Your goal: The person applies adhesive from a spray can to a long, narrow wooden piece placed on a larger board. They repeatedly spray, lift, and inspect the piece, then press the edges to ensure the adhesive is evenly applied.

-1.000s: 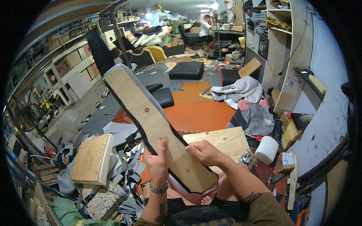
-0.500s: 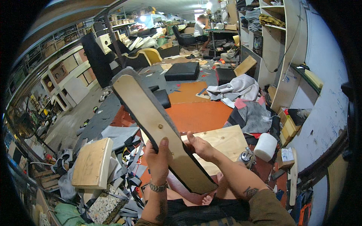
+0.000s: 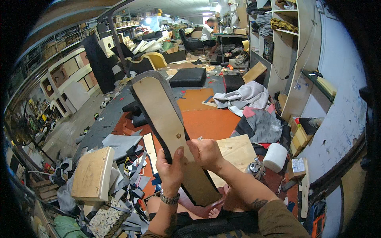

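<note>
A long wooden panel [image 3: 158, 107] with dark grey padding round its edges stands tilted in front of me, its bare pale face toward me and its lower end near my lap. My left hand [image 3: 171, 168] grips its left edge, thumb on the wood and fingers behind. At the right edge my right hand [image 3: 206, 154] is closed like a fist, thumb at the wooden face; its fingertips are hidden. A small round hole shows in the wood just above the hands. Behind the right forearm lies a flat plywood board [image 3: 236, 148].
At left, a wood-faced foam block [image 3: 92, 174] sits among fabric scraps [image 3: 137, 170]. At right are a white roll [image 3: 275, 157], a metal can [image 3: 253, 168] and piled grey cloth [image 3: 260, 125]. Black cushions [image 3: 187, 77] lie farther off; a person [image 3: 208, 31] sits at the back.
The panel has tipped more upright, its top shifting right. My right hand has turned from thumb raised to a closed fist at the edge. My left hand keeps its grip.
</note>
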The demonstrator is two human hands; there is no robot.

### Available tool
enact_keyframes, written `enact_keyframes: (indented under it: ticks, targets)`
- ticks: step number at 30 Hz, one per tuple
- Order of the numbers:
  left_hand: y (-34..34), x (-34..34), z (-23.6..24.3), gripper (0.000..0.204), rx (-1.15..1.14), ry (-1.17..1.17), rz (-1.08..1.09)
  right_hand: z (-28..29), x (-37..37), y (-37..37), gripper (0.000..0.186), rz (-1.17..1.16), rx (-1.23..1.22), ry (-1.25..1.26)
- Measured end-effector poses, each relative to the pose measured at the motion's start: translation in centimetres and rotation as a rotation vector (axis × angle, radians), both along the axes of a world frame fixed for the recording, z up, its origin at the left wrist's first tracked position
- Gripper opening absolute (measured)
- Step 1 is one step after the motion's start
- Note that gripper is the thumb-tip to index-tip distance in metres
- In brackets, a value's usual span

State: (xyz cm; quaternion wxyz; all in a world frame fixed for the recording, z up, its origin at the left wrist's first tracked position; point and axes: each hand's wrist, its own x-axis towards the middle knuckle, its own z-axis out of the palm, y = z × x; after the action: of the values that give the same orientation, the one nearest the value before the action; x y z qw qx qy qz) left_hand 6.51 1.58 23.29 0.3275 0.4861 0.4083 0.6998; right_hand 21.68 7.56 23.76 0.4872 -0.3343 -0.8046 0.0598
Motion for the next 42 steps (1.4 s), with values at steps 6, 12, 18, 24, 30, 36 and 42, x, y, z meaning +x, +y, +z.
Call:
enact_keyframes:
  ticks: [6, 12, 18, 24, 30, 36, 42]
  targets:
    - [-0.3, -2.2, 0.6, 0.022, 0.045, -0.06, 0.164, -1.1, -1.9, -0.9, 0.045, 0.052, -0.065, -0.088]
    - [-1.3, -3.9, 1.3, 0.026, -0.032, -0.043, 0.085, -2.1, -0.7, -0.8, 0.048, 0.217, -0.155, -0.114]
    - [-1.2, -5.8, 2.1, 0.022, 0.009, -0.046, 0.093, -2.9, -0.4, -1.8, 0.053, 0.544, -0.328, 0.031]
    - [-1.8, -1.9, 0.1, 0.028, 0.04, 0.085, -0.127, -2.1, -0.2, -1.6, 0.082, 0.501, -0.58, 0.349]
    - [-1.0, 1.5, -1.1, 0.035, 0.006, 0.13, -0.249, -1.1, 1.4, -1.7, 0.059, 0.316, -0.21, 0.37]
    - [-0.6, 1.4, -0.6, 0.034, 0.126, 0.162, -0.125, -0.6, 1.1, -1.3, 0.036, 0.02, 0.039, 0.173]
    - [-1.4, -0.4, 1.5, 0.028, 0.134, 0.055, 0.009, -1.5, -0.9, -2.7, 0.034, 0.017, 0.066, 0.07]
